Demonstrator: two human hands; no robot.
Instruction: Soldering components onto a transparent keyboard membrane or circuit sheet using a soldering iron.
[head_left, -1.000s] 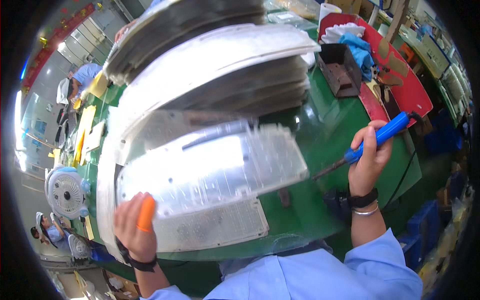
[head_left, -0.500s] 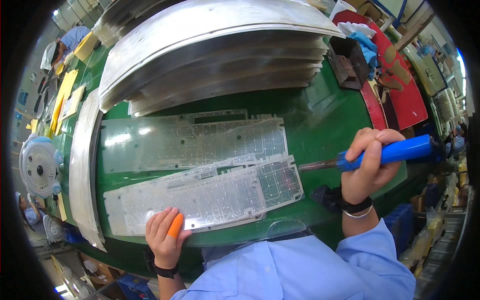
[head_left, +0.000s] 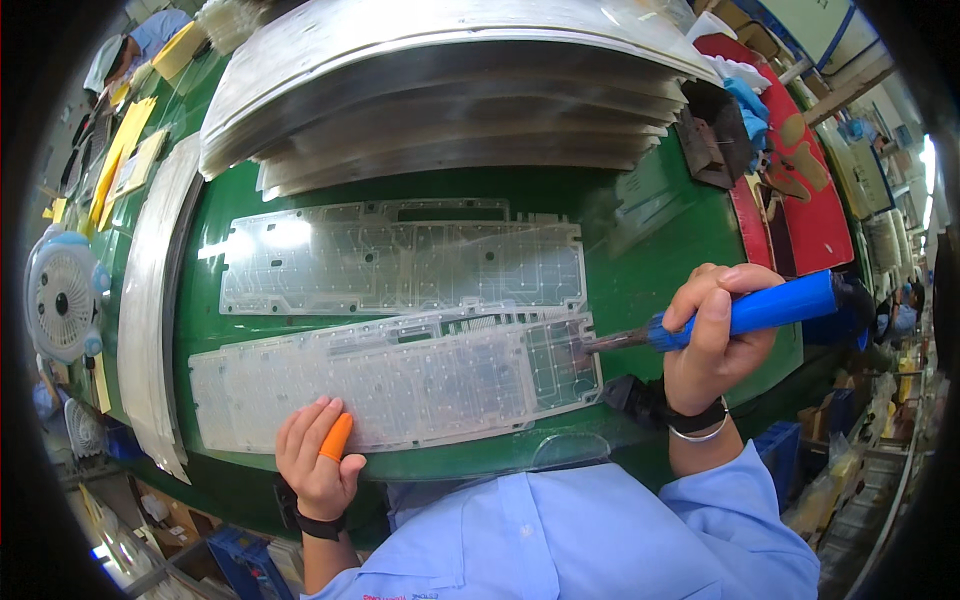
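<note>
A clear plastic keyboard membrane sheet (head_left: 420,385) with printed traces and dots lies nearest me, slightly tilted. My left hand (head_left: 318,465), with an orange finger cot (head_left: 336,437) on one finger, rests its fingers flat on the front edge. Closed around a blue-handled soldering iron (head_left: 785,306) is my right hand (head_left: 705,345). The iron's metal shaft points left, and its tip is over the right end of the near sheet; whether it touches cannot be told. Another clear membrane sheet (head_left: 440,262) lies just beyond, its front edge meeting the near one.
A tall stack of large pale sheets (head_left: 450,110) stands across the back of the green table (head_left: 640,260). More sheets (head_left: 155,300) and a small fan (head_left: 62,300) are at left. A dark metal box (head_left: 712,140) and red board (head_left: 815,210) lie back right.
The far sheet now lies straighter, its left end moved right. The near sheet has shifted left, with my left hand still on it. The iron's tip has come left onto the sheet's right end.
</note>
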